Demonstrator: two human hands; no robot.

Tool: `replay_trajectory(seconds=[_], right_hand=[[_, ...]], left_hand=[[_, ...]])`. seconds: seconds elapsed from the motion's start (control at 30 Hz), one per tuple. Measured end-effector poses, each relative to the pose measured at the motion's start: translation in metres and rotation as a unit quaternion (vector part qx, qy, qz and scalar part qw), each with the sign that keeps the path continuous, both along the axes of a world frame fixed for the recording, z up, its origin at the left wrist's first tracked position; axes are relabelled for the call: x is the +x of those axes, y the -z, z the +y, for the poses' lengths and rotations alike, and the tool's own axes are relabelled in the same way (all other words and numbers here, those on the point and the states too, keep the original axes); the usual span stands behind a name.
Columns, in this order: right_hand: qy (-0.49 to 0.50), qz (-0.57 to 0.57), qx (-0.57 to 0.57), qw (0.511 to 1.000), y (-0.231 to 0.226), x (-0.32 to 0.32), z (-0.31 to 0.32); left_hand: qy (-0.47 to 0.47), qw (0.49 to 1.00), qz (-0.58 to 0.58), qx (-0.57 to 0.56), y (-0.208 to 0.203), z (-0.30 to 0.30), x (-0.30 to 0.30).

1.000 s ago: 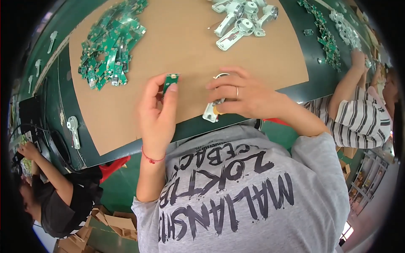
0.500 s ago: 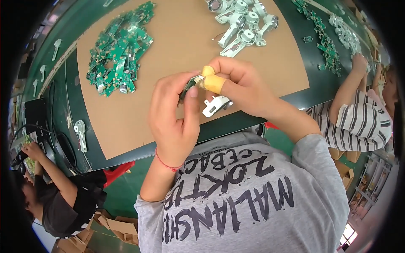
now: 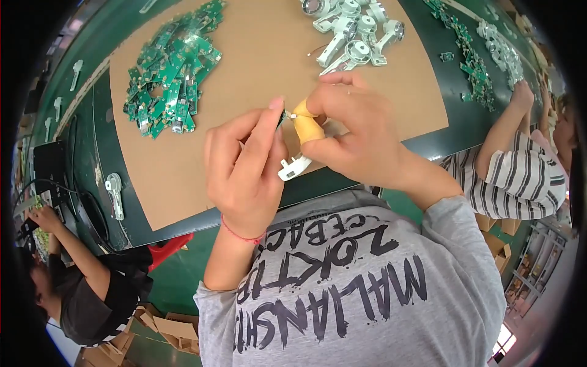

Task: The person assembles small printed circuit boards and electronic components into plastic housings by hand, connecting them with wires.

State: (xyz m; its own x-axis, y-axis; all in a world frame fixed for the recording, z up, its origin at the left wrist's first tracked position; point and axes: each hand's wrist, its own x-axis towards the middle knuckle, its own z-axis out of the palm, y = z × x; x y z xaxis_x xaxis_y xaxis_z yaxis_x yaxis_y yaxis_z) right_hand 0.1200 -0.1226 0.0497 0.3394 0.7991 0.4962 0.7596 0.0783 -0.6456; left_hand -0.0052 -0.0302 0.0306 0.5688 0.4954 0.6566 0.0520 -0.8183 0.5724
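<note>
My left hand (image 3: pixel 244 162) is closed on a small green circuit board (image 3: pixel 282 118), which shows almost edge-on between thumb and fingers. Yellow covers wrap the thumb and forefinger of my right hand (image 3: pixel 358 128). Those two fingertips pinch a tiny pale connector (image 3: pixel 293 115) against the board's edge; whether it is seated cannot be seen. Below them, a white plastic fan part (image 3: pixel 295 167) sticks out from under my right hand, its other end hidden by the palm. Both hands are above the near edge of the brown cardboard sheet (image 3: pixel 244 79).
Green circuit boards (image 3: pixel 174 79) lie heaped at the left, white handheld fan bodies (image 3: pixel 358 46) at the far right. A single fan body (image 3: pixel 114 196) rests on the dark green table near a black cable. Co-workers sit on both sides; one wears striped clothing (image 3: pixel 526 174).
The board has turned more edge-on in my left hand. My right hand has tilted and dropped slightly, and the white fan part has swung left and lower, more covered now.
</note>
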Motion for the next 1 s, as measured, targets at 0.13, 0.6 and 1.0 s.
replay_trajectory(seconds=[0.13,0.6,1.0], right_hand=[[-0.01,-0.049,0.009,0.999,-0.002,0.002,0.0],[-0.055,-0.065,0.068,0.994,0.008,-0.001,0.003],[-0.152,0.19,0.005,0.97,0.012,0.008,-0.001]], left_hand=[[0.013,1.0,0.005,-0.012,0.0,-0.003,-0.004],[0.051,0.998,-0.02,-0.041,0.007,-0.008,-0.008],[0.104,0.95,-0.059,-0.288,0.015,-0.007,-0.006]])
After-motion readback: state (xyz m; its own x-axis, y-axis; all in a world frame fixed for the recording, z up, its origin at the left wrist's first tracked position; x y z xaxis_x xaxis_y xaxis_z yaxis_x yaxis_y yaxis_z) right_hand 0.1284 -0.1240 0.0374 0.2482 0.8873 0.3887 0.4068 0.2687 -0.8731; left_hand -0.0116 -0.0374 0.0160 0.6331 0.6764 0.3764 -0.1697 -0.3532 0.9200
